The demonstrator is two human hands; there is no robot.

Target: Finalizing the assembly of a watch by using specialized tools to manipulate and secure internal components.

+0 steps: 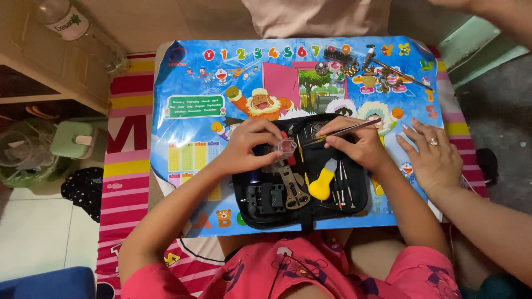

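My left hand (250, 148) holds a small clear plastic box (286, 147) over the upper left part of an open black tool case (360, 206). My right hand (359, 145) grips thin metal tweezers (348, 129), whose tips point left toward the clear box. In the case lie a yellow-handled tool (321, 187), a metal adjustable opener (293, 192), a black holder block (266, 197) and several thin screwdrivers (343, 189). The case lies on a colourful cartoon poster (188, 111) spread over a small table.
Another person's hand (435, 156) with a ring rests flat on the poster right of the case. A heap of small metal watch parts (363, 71) is at the poster's far edge. A plastic bottle (77, 27) and a green box (75, 138) are at the left.
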